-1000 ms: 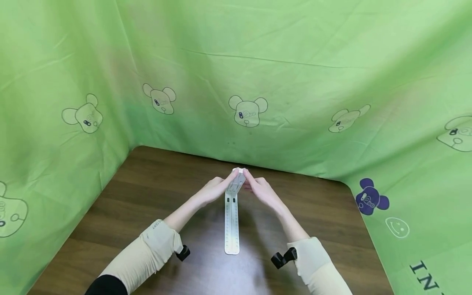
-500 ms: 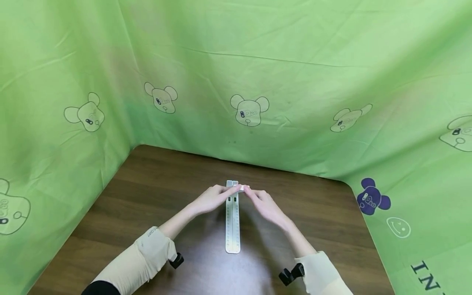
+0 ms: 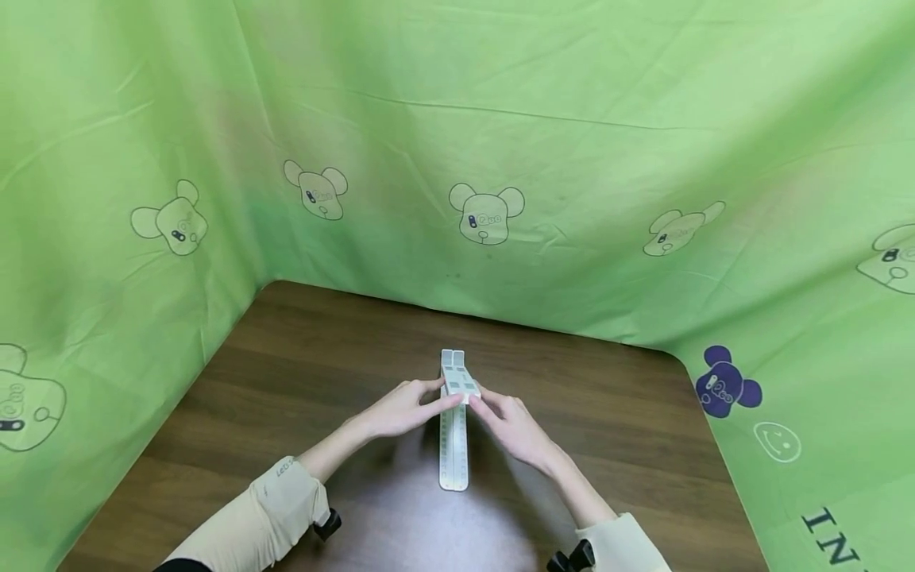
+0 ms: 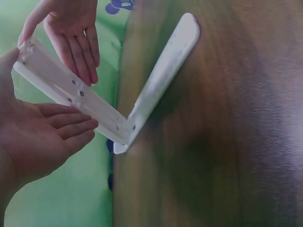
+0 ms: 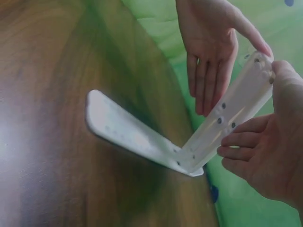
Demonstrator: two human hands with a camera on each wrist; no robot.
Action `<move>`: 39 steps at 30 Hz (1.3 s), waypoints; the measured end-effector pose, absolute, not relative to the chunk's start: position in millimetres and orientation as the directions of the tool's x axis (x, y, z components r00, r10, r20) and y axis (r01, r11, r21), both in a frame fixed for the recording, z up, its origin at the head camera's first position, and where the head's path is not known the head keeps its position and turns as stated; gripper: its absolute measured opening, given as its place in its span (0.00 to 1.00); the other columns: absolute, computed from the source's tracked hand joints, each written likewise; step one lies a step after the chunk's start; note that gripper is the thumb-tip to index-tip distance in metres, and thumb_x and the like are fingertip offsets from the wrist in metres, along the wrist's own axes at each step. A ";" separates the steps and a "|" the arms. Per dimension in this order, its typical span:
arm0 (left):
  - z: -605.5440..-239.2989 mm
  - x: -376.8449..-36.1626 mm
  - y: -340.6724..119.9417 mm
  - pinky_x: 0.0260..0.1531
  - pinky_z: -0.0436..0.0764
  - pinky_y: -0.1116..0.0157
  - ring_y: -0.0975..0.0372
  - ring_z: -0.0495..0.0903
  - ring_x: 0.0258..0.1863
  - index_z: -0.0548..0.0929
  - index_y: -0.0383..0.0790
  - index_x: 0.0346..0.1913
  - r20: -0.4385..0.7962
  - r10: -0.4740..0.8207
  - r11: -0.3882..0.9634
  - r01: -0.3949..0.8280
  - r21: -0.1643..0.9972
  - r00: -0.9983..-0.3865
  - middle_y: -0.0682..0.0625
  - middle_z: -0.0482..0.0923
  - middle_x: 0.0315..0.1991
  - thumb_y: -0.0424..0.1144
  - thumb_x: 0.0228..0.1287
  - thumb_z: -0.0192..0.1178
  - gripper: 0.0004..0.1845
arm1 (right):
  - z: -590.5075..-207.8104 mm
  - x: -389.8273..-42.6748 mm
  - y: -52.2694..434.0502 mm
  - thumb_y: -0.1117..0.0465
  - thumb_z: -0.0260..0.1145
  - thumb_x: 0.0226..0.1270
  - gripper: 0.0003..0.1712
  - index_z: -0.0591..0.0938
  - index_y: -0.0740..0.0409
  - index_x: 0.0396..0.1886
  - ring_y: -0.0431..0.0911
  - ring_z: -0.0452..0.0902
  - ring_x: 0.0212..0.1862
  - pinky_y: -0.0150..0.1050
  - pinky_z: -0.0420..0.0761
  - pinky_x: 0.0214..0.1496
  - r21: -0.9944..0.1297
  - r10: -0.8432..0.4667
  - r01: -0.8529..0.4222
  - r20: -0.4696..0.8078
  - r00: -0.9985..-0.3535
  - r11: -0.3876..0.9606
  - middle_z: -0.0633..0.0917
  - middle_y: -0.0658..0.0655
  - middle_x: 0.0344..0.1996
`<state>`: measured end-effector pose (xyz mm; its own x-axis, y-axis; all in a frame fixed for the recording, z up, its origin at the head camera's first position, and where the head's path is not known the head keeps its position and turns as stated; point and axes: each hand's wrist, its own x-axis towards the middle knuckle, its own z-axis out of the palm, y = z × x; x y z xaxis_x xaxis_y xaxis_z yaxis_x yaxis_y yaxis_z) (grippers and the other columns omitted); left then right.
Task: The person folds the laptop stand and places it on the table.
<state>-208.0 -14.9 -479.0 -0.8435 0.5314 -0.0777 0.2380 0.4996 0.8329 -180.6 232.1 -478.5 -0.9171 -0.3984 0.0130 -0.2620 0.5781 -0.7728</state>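
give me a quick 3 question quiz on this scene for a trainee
1. True or false: the white hinged strip lies wholly flat on the table.
2. Which hands touch the strip's raised section? A) left only B) right only C) both
3. Fill in: the raised section meets the flat section at a ____ at the strip's far end.

Key:
1. False; one section is lifted at an angle.
2. C; the left hand and the right hand each have a thumb at its free end.
3. hinge
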 end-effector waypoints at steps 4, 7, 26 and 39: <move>-484.2 -203.4 -18.3 0.79 0.76 0.46 0.51 0.77 0.77 0.65 0.28 0.83 -0.061 0.576 0.492 0.286 0.823 -0.815 0.35 0.69 0.81 0.64 0.82 0.55 0.46 | -486.0 -175.6 236.1 0.49 0.55 0.91 0.33 0.72 0.63 0.83 0.59 0.74 0.79 0.63 0.73 0.82 -0.743 -0.441 -0.314 0.029 -0.897 0.591 0.76 0.65 0.79; -491.4 -199.4 -21.7 0.82 0.72 0.46 0.49 0.71 0.82 0.63 0.30 0.85 -0.055 0.623 0.518 0.359 0.776 -0.781 0.37 0.65 0.84 0.62 0.84 0.56 0.45 | -491.7 -171.0 239.7 0.48 0.57 0.90 0.35 0.68 0.62 0.85 0.61 0.71 0.81 0.65 0.72 0.82 -0.700 -0.497 -0.374 0.031 -0.867 0.609 0.72 0.66 0.81; -540.9 -165.6 -25.8 0.89 0.61 0.53 0.46 0.56 0.90 0.56 0.24 0.85 -0.099 0.743 0.667 0.718 0.199 -0.662 0.31 0.54 0.88 0.74 0.79 0.50 0.57 | -545.5 -133.6 237.2 0.40 0.67 0.82 0.54 0.57 0.74 0.86 0.67 0.56 0.87 0.65 0.64 0.86 -0.492 -0.600 -0.507 -0.038 -0.799 0.708 0.59 0.76 0.86; -553.1 -157.6 -23.3 0.87 0.65 0.54 0.46 0.60 0.88 0.59 0.23 0.84 -0.059 0.738 0.675 0.734 0.071 -0.673 0.31 0.57 0.87 0.74 0.80 0.49 0.57 | -559.0 -126.3 231.3 0.39 0.62 0.84 0.55 0.55 0.77 0.86 0.66 0.55 0.88 0.61 0.64 0.88 -0.388 -0.593 -0.533 -0.043 -0.804 0.752 0.58 0.77 0.86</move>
<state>-157.6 -23.3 -553.1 -0.6725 0.7377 -0.0591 0.7343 0.6751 0.0707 -126.3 231.3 -559.0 -0.8042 -0.5927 -0.0432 -0.5333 0.7518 -0.3877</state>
